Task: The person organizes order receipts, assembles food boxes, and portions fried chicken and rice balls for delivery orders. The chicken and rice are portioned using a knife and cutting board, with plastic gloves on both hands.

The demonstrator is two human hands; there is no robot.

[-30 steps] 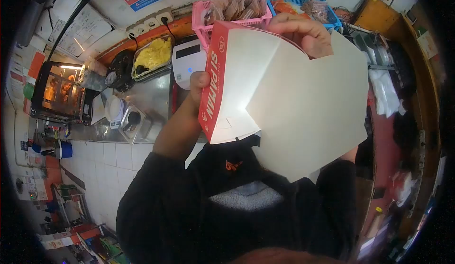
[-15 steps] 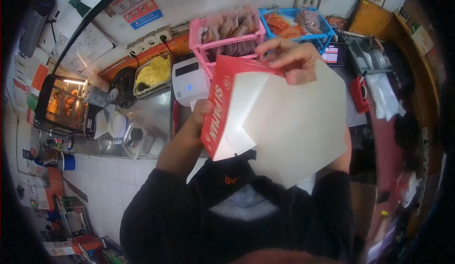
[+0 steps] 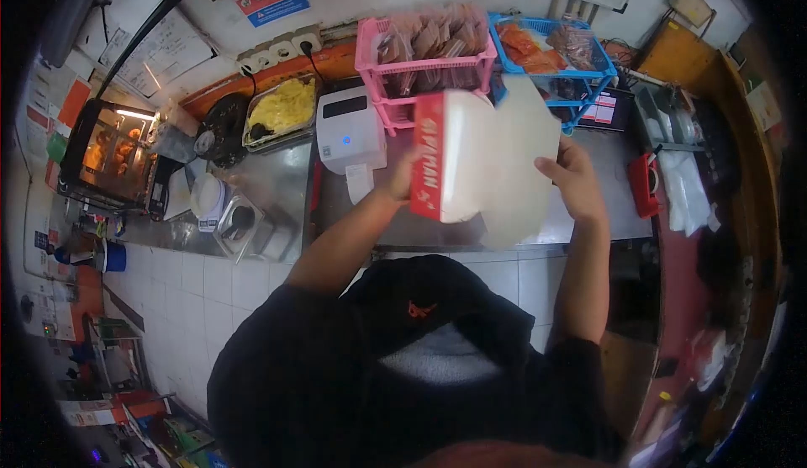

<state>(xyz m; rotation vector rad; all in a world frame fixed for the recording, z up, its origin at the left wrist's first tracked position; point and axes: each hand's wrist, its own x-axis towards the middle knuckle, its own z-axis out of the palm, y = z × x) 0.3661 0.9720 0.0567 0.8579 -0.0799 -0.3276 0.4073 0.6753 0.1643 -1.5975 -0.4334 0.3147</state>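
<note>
Between my hands, above the steel counter, is a folding cardboard food box (image 3: 428,158) with a red printed side and a white inside. Its broad pale lid flap (image 3: 523,169) hangs open on the right. My left hand (image 3: 402,184) grips the red side, with most of its fingers hidden behind the box. At the lid's right edge, my right hand (image 3: 577,178) pinches the card, thumb in front. The box is slightly blurred by motion.
Behind the box stand a pink basket (image 3: 424,66) of small packets and a blue basket (image 3: 595,71) of bagged food. Left of it are a white label printer (image 3: 346,123), a tray of yellow food (image 3: 283,111) and a scale (image 3: 210,199). A red tape dispenser (image 3: 645,184) sits right.
The box has moved away from my body, lower over the counter, and its side walls now stand up more squarely. My right hand went from the box's top edge to the lid's right edge.
</note>
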